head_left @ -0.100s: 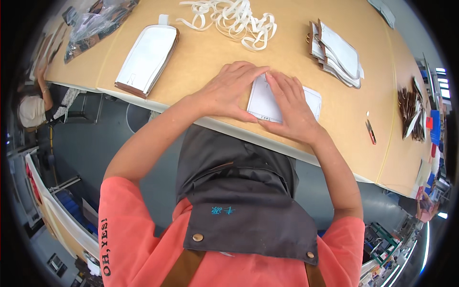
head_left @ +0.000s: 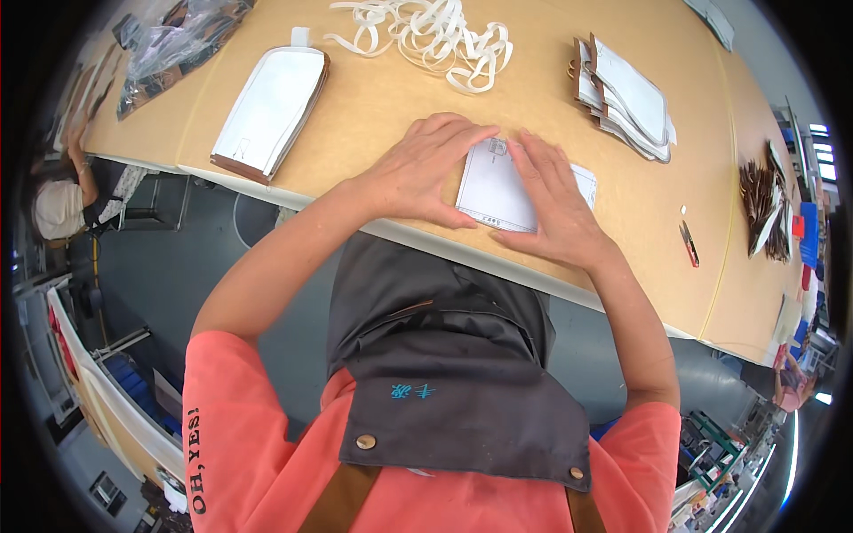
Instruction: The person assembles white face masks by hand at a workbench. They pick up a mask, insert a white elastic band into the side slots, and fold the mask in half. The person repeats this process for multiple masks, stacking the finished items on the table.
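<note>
A white, flat rectangular piece (head_left: 490,191) with thin printed lines lies on the table near its front edge. My left hand (head_left: 419,167) rests at the left side of this piece, fingers stretched out and thumb spread away from them. Across the right part of it lies my right hand (head_left: 558,206), its fingers extended and its thumb near the lower edge. Neither hand grips the piece. The right hand hides some of its surface, and a right-hand strip shows beyond that hand.
Tangled white tape (head_left: 444,35) lies beyond my hands. White, brown-edged pieces are stacked at left (head_left: 271,107) and right (head_left: 629,98). Small thread snips (head_left: 689,244) lie to the right, near a brown bundle (head_left: 766,209). A plastic bag (head_left: 178,53) sits far left.
My right hand has slid slightly to the right across the white piece, uncovering more of its middle and printed top. The left hand stays nearly in place.
</note>
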The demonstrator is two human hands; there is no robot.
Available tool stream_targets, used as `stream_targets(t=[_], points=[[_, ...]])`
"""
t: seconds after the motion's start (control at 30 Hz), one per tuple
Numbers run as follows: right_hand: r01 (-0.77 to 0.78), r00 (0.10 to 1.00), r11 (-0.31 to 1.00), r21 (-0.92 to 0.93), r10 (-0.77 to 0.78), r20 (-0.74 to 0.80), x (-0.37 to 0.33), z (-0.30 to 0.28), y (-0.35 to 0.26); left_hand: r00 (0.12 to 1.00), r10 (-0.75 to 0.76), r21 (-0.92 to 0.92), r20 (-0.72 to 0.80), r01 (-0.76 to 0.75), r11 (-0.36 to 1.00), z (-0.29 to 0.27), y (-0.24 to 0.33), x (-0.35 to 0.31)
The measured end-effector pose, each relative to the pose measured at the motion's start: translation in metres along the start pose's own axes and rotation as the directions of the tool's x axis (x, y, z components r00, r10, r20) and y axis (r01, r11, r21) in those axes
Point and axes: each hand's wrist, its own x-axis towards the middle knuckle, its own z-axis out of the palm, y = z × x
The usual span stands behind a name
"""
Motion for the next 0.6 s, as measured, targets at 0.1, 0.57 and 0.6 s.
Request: stream_targets(t=[0.1,0.57,0.6], points=[[-0.016,1.000,1.000,0.000,0.016,-0.008,-0.008,-0.002,0.007,1.000,0.015,0.016,-0.025,-0.014,1.000,0.003,0.000,-0.001],[-0.013,0.996,0.999,0.033,0.016,-0.092,-0.010,0.001,0.009,0.995,-0.072,0.031,-0.063,0.074,0.997,-0.005,0.003,-0.013],[-0.015,0.996,0.999,0.030,0.018,-0.091,-0.010,0.001,0.009,0.991,-0.089,0.038,-0.102,0.093,0.995,-0.007,0.001,-0.018]])
